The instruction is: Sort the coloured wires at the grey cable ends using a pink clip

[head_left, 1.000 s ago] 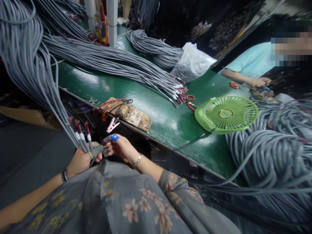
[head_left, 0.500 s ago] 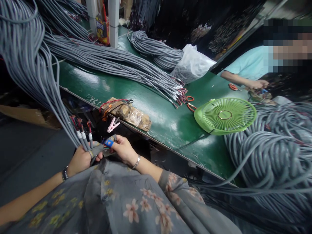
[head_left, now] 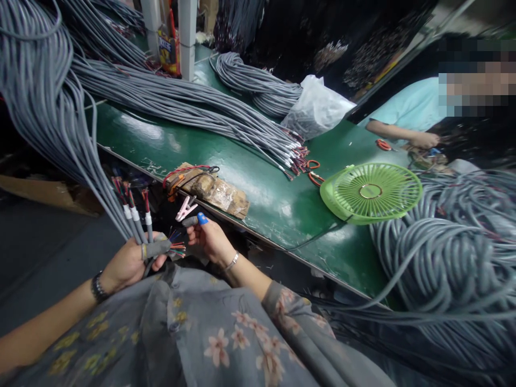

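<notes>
My left hand (head_left: pixel 131 260), a grey wrap on its thumb, is closed around several grey cables (head_left: pixel 139 234). Red and other coloured wire ends (head_left: pixel 127 191) stick up above the fist from white-banded cable tips. On its right side, thin coloured wires (head_left: pixel 176 247) fan out from one held cable end. My right hand (head_left: pixel 209 239) hovers just right of these wires, apart from them, with blue tape on the thumb and a grey cover on the index finger. Its thumb and index are loosely apart, the other fingers curled, and nothing shows between them. Above it is a pink clip (head_left: pixel 186 208) at the bench edge.
On the green bench (head_left: pixel 278 209) lie a long cable bundle (head_left: pixel 193 105), a taped block (head_left: pixel 221 193), a green fan (head_left: pixel 371 193) and red-handled pliers (head_left: pixel 314 169). Coiled cables (head_left: pixel 455 252) heap at right. A plastic bag (head_left: pixel 318 107) sits behind. Across the bench, a person's hand (head_left: pixel 425 140) works.
My right hand has come away from the wires, moving up and right, and the thin wires now show fanned out. My left hand keeps its hold on the cables.
</notes>
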Demonstrator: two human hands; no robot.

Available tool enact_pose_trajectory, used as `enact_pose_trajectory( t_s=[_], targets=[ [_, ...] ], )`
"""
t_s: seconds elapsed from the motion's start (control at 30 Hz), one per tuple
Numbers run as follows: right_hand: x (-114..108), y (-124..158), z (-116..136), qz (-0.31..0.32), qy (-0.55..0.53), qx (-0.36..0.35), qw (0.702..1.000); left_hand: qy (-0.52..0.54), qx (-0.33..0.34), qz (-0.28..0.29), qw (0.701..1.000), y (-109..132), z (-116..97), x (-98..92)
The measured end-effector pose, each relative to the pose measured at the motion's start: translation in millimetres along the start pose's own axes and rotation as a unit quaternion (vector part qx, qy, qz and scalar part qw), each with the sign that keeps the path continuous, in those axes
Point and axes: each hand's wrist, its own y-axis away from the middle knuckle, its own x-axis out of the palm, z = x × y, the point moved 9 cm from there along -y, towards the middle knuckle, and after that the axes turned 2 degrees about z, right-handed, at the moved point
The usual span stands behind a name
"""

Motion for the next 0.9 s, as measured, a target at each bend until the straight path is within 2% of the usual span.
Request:
enact_pose_trajectory(
  t_s=[0.1,0.2,0.3,0.37,0.43,0.5,0.6,0.77,0.9],
  targets=[
    [12,-8,7,0.039,0.012,-0.001,0.999,0.019,-0.015,0.034,0.999,-2,0,4.1],
    [27,-13,18,0.081,0.043,-0.050,0.995,0.036,-0.016,0.034,0.999,-7,-4,3.0],
    [28,-13,31,0.050,0.083,-0.137,0.986,0.046,-0.026,0.027,0.998,-12,-4,1.4],
    [24,-13,34,0.020,0.084,-0.170,0.982,0.048,-0.038,0.026,0.998,-15,-3,0.8],
    [23,-16,28,0.016,0.047,-0.142,0.989,0.045,-0.044,0.035,0.997,-17,-2,1.6],
    [27,-20,18,0.029,-0.013,-0.079,0.996,0.038,-0.041,0.049,0.997,-19,-2,3.7],
    [31,-23,11,0.029,-0.089,-0.025,0.995,0.033,-0.034,0.062,0.997,-21,-2,6.1],
    [29,-24,14,-0.009,-0.108,-0.037,0.993,0.032,-0.048,0.061,0.997,-23,3,7.0],
    [29,-25,13,-0.007,-0.101,-0.044,0.994,0.033,-0.049,0.062,0.996,-24,5,6.8]
  ],
)
